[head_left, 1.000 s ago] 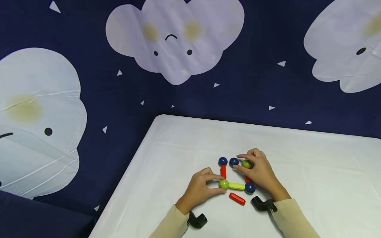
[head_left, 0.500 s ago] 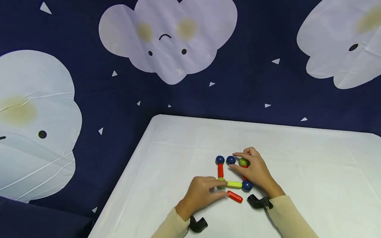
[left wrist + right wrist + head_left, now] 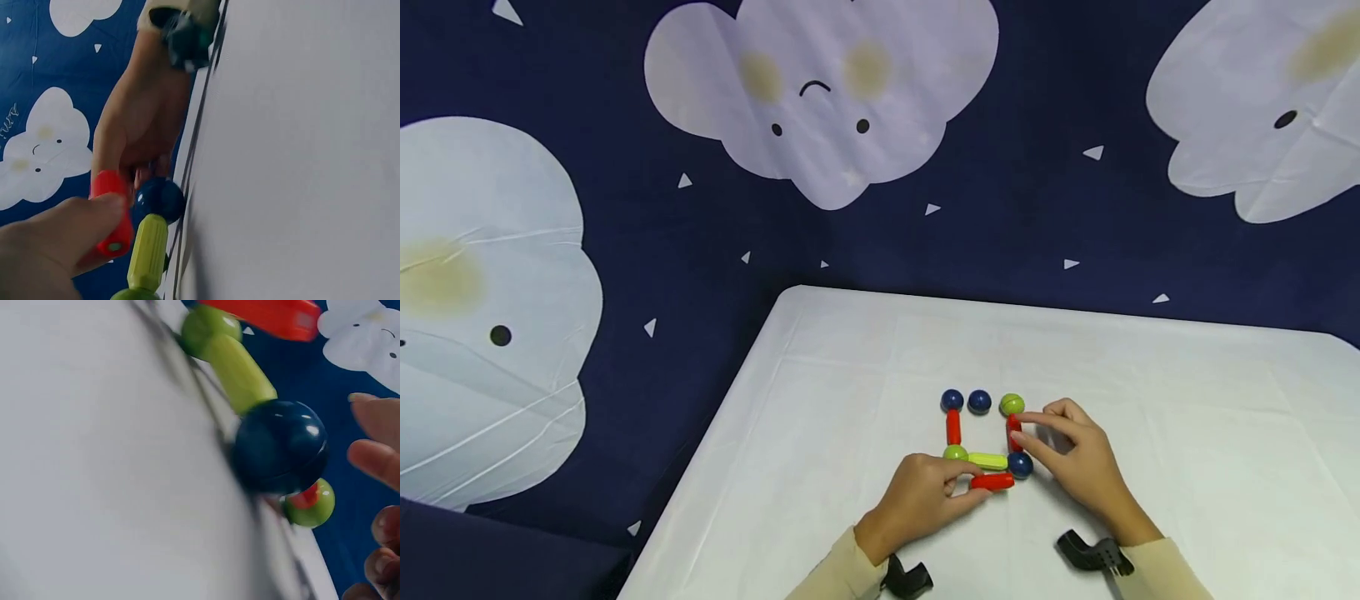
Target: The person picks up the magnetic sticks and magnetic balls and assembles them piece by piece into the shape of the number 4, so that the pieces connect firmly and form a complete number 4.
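Observation:
My left hand pinches a loose red magnetic rod between thumb and fingers, just in front of the yellow-green rod. In the left wrist view, the thumb presses along this red rod. My right hand is beside the frame's right side, thumb and forefinger apart near the upright red rod. The frame joins a near-left green ball, a yellow-green rod, a near-right blue ball, two red rods, a far-left blue ball and a far-right green ball.
Another blue ball lies between the two far balls, apart from both. Everything rests on a white-covered table. A dark blue cloth with clouds hangs behind it. Black camera mounts sit at the wrists.
My left hand has moved from the near-left green ball to the loose red rod, which has turned and shifted toward the frame. My right hand has drawn back from the far balls, nearer and rightward.

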Tool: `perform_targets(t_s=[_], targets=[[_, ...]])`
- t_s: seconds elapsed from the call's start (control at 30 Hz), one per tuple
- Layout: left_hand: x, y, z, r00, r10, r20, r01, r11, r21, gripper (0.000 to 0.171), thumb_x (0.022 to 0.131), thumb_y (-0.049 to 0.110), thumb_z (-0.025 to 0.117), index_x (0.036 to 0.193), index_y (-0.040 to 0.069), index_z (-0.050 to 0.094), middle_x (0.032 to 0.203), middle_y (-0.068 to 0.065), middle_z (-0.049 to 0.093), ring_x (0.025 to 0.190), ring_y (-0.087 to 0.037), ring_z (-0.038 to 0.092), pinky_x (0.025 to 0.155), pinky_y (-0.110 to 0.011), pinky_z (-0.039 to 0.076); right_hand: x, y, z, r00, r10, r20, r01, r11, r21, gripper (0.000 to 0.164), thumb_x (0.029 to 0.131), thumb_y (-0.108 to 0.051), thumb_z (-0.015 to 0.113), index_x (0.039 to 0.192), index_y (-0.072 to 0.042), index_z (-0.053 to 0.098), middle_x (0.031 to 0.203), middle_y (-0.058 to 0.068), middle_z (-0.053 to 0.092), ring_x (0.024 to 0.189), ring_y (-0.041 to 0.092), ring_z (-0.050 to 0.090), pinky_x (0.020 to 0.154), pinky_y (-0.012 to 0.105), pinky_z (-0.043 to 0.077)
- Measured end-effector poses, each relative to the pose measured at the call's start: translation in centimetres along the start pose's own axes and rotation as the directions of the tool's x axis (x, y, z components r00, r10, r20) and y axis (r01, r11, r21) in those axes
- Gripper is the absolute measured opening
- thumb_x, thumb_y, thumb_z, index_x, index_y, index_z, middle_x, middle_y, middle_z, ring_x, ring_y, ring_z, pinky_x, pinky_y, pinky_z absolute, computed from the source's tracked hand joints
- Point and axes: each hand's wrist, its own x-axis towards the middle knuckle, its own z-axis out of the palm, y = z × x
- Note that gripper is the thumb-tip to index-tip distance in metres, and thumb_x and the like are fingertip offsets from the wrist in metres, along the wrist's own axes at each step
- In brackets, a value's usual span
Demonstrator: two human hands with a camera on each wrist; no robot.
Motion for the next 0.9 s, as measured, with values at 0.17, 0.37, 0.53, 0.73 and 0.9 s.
perform_targets(t_s=[0.17, 0.37, 0.53, 0.73, 0.9], targets=[[0.2, 0.3, -0.1, 0.998, -0.042, -0.036, 0.039, 0.996, -0.082, 0.026, 0.088, 0.032, 0.084, 0.106, 0.014, 0.081, 0.052, 0.017, 0.032, 0.048, 0.009, 0.023, 0.048, -0.01, 0.021, -3.5, -0.6, -0.7, 1.0, -0.007, 0.006, 0.006, 0.995, 0.1, 0.03, 0.079, -0.006, 0.088, 0.104, -0.021, 0.081, 0.09, 0.002, 0.055, 0.071, 0.014, 0.041, 0.059, 0.027, 0.034], [0.2, 0.2, 0.0, 1.0, 0.006, -0.018, -0.006, 1.0, -0.001, 0.026, 0.086, 0.031, 0.085, 0.106, 0.014, 0.081, 0.052, 0.018, 0.036, 0.049, 0.01, 0.025, 0.049, -0.008, 0.025, -5.4, -1.0, 0.1, 0.995, -0.089, 0.049, 0.087, 0.996, 0.034, 0.036, 0.075, -0.012, 0.092, 0.107, -0.023, 0.08, 0.09, -0.005, 0.055, 0.074, 0.009, 0.044, 0.061, 0.022, 0.036], [-0.1, 0.2, 0.0, 0.999, 0.032, -0.011, -0.032, 0.999, 0.007, 0.025, 0.086, 0.032, 0.085, 0.104, 0.015, 0.08, 0.054, 0.017, 0.039, 0.05, 0.011, 0.027, 0.05, -0.007, 0.026, -5.7, -1.3, 0.8, 0.983, -0.181, 0.034, 0.181, 0.983, 0.012, 0.04, 0.07, -0.012, 0.095, 0.105, -0.02, 0.081, 0.09, -0.007, 0.055, 0.076, 0.007, 0.044, 0.062, 0.019, 0.037], [0.0, 0.2, 0.2, 0.998, 0.059, -0.005, -0.059, 0.998, 0.0, 0.021, 0.088, 0.031, 0.084, 0.103, 0.017, 0.08, 0.056, 0.017, 0.048, 0.051, 0.012, 0.03, 0.052, -0.006, 0.027, -5.9, -1.9, 1.3, 0.971, -0.238, 0.013, 0.238, 0.971, 0.002, 0.039, 0.069, -0.013, 0.096, 0.104, -0.019, 0.08, 0.088, -0.009, 0.056, 0.076, 0.006, 0.045, 0.062, 0.018, 0.037], [0.2, 0.2, 0.3, 0.998, 0.067, 0.005, -0.067, 0.998, 0.002, 0.021, 0.089, 0.031, 0.083, 0.104, 0.017, 0.08, 0.059, 0.016, 0.053, 0.052, 0.012, 0.031, 0.052, -0.006, 0.028, -6.0, -1.9, 1.2, 0.982, -0.187, 0.024, 0.188, 0.982, -0.025, 0.035, 0.07, -0.012, 0.095, 0.101, -0.019, 0.08, 0.087, -0.011, 0.058, 0.077, 0.006, 0.047, 0.064, 0.018, 0.038]])
